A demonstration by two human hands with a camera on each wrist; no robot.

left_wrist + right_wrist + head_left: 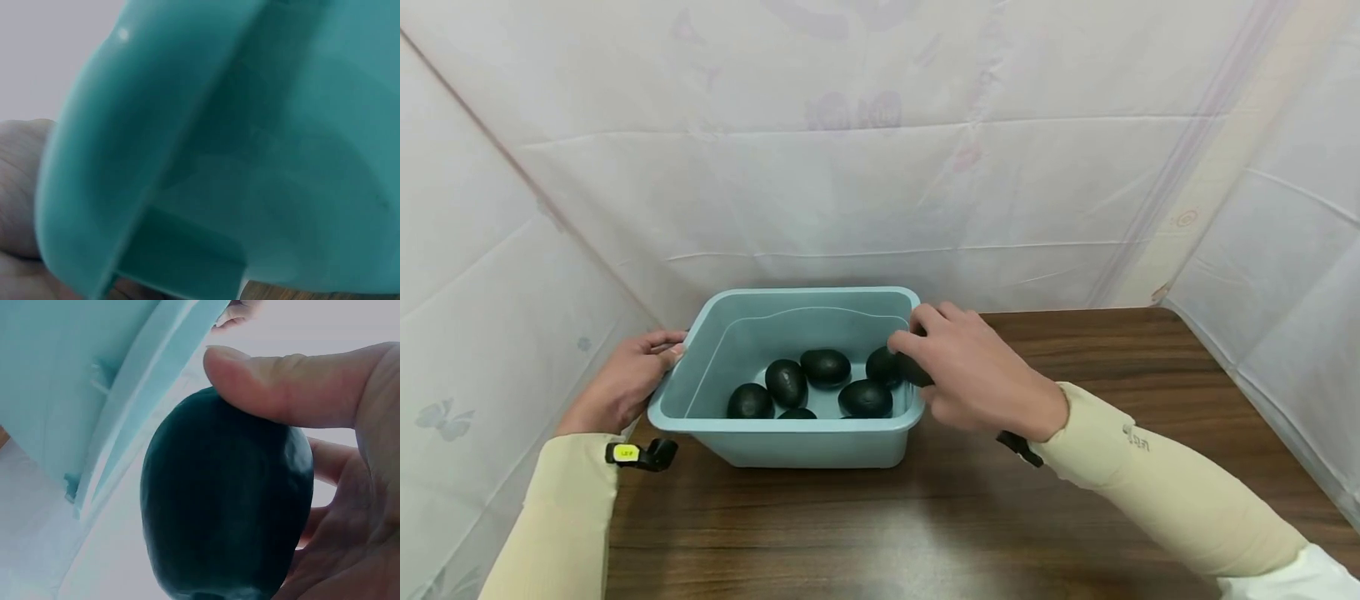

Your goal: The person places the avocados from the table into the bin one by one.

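head view is showing things from left to right: the left hand [625,379] is resting against the left rim of a light blue plastic tub [790,442], fingers lying along the edge and curling lightly over it. the tub is sitting on a dark wooden table [1075,517], and several dark oval stones [825,367] are lying on its bottom, close together. at the tub's right rim the right hand [970,367] is holding a dark stone [913,371] just over the edge, at the inside of the right wall. the right wrist view is showing that stone [225,500] sitting in the curled hand, the thumb [294,384] pressing on its top and the fingers wrapping behind it, the tub's rim [156,381] just beside it. the left wrist view is filling with the tub's outer wall [237,150], blurred.
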